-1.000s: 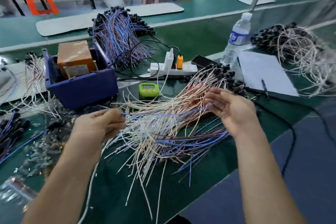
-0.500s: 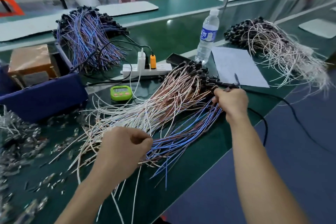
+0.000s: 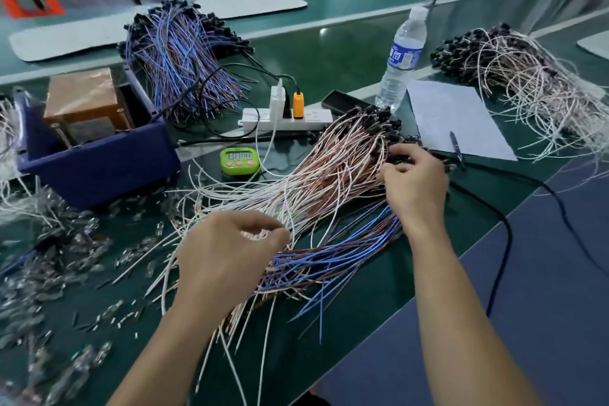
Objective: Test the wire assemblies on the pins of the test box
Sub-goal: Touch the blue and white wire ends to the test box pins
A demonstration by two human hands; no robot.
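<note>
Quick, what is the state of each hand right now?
Left hand: closed, fingers curled round pale wires.
Right hand: fingers curled at the black connector ends; a grip cannot be told.

The dark green tabletop [image 3: 346, 53] is smooth with a faint sheen. The thin white, pink and blue wires [image 3: 323, 181] wear glossy plastic insulation. The clear plastic water bottle [image 3: 400, 59] looks thin and ribbed. The white paper sheet [image 3: 454, 115] is matt, and the navy blue plastic bin [image 3: 99, 168] is smooth and dull.

Your single head-worn camera looks forward and down from close above, wide-angle: your left hand [image 3: 227, 260] nearest the lens, your right hand [image 3: 415, 188] farther right, wire assemblies [image 3: 329, 181] between them.
</note>
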